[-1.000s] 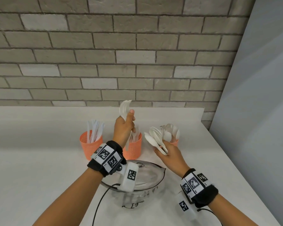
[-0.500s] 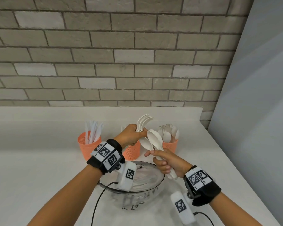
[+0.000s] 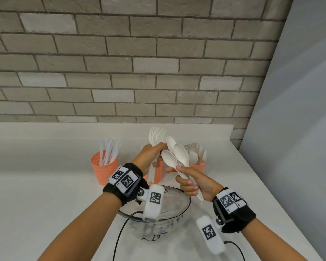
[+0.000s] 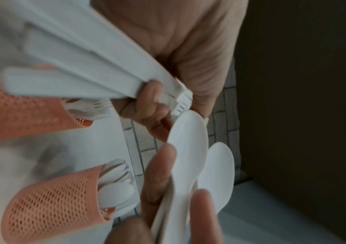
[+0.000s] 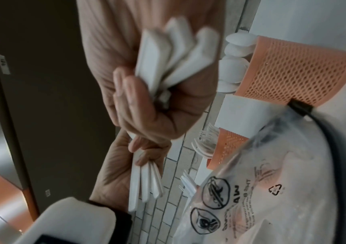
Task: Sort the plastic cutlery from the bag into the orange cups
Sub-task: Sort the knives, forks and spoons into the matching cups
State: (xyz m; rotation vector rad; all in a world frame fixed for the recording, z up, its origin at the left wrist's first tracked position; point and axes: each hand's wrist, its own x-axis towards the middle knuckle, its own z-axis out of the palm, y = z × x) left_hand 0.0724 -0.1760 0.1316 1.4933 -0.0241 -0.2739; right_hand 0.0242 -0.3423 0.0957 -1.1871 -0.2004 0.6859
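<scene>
The sorting looked well advanced: on the white counter [image 3: 45,194] all three orange mesh plastic cups already held cutlery, and only the two handfuls seemed left to drop in. At about ten o'clock from the hands stood the left orange cup [image 3: 104,168], holding upright white plastic knives [image 3: 109,151]. Next, the left hand [image 3: 149,157] was clamped round a bunch of white plastic forks [image 3: 155,136], tines up, just above the middle orange cup [image 3: 157,173], which already held forks. At six o'clock lay the clear plastic bag [image 3: 158,213], apparently empty, though its inside was hard to read. The right hand [image 3: 194,185] gripped a bunch of white plastic spoons [image 3: 177,155] by the handles. At two o'clock, the right orange cup [image 3: 197,165] held more spoons.
</scene>
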